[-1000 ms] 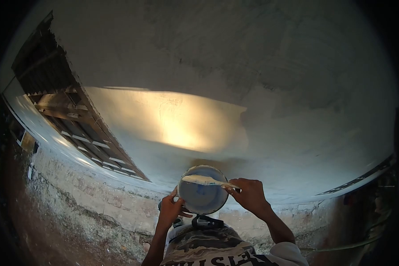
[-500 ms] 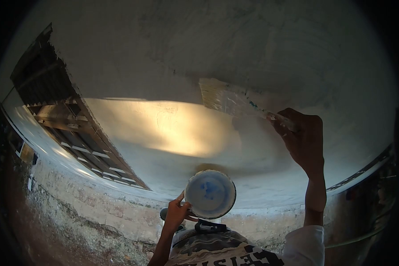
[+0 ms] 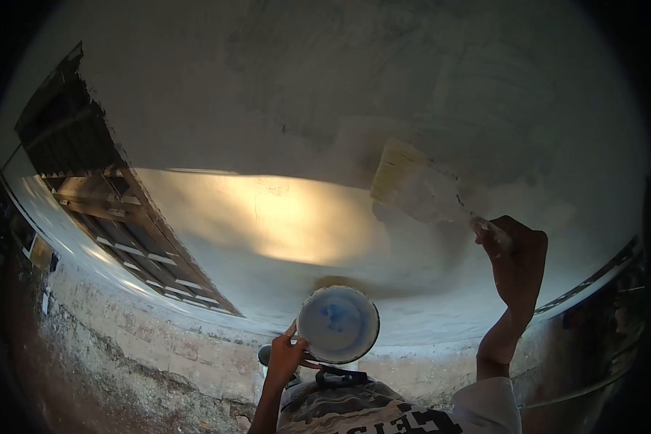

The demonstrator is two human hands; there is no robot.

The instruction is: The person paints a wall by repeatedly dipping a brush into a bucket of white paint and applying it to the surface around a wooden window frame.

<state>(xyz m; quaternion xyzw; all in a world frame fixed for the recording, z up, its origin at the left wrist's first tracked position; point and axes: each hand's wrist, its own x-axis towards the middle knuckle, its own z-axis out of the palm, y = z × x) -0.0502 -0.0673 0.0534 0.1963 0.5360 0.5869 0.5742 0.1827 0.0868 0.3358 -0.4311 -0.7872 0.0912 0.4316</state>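
Note:
A wide, paint-coated brush (image 3: 423,186) has its handle in my right hand (image 3: 517,253), with the fingers closed round it. Its pale yellow bristles point up and left against the grey-white wall (image 3: 267,94). Low in the middle, my left hand (image 3: 288,356) grips the left rim of a round bucket (image 3: 338,324), which has pale liquid and a blue patch inside. Some of the left fingers are hidden at the bucket's edge.
A wooden window with a shutter (image 3: 137,239) is set in the wall at the left. Sunlight falls on the wall's middle. Rough, stained masonry (image 3: 159,347) runs along the bottom. A thin cable or hose curves at the lower right.
My right hand and the brush have moved right and down along the wall. The bucket and my left hand sit slightly lower and further left in view.

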